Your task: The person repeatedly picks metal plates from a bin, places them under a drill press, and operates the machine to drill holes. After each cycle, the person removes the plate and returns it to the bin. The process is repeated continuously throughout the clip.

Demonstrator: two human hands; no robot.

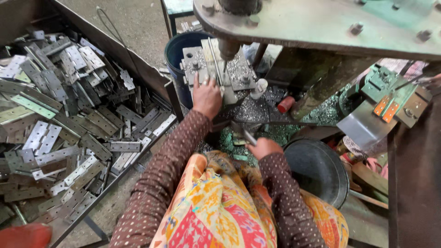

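Left hand [206,96] lies flat, fingers spread, steadying a long metal strip [215,62] on the press bed [239,73] beneath the punch [228,48]; right hand [262,148] is closed around a lever handle [249,137]; hinge pile [69,124] lies left of the grip.

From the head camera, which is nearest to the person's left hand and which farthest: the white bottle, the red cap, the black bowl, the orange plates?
Measured from the left hand on the press bed:
1. White bottle, just to its right on the bed.
2. Red cap, farther right, by the machine column.
3. Black bowl, lower right, near the person's knee.
4. Orange plates, far right on the green bracket.
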